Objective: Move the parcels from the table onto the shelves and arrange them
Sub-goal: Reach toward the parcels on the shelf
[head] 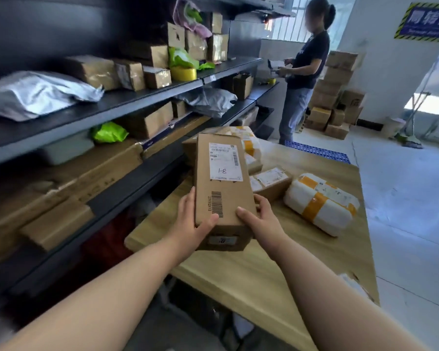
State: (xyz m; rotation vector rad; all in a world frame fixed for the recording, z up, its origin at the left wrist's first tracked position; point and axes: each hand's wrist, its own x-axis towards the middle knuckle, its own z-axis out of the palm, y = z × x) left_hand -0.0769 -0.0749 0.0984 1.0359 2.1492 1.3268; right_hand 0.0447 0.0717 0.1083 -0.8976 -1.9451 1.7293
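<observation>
Long cardboard box [222, 183], label marked "1-8", held mid-frame above the wooden table [302, 269]. Left hand [190, 224] grips its near left edge, thumb on top; right hand [262, 217] grips the near right edge. White parcel with orange tape [322, 203] lies right of it on the table. Dark shelves [117, 107] fill the left, stacked with parcels.

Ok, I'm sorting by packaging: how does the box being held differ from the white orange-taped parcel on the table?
The cardboard box is brown, stiff and straight-edged; the white parcel is a soft, rounded bundle banded with orange tape. The box is gripped at its near end by the left hand and right hand; the parcel lies untouched on the table. The box's label reads "1-8"; the parcel's is unreadable. Both carry shipping labels.
</observation>
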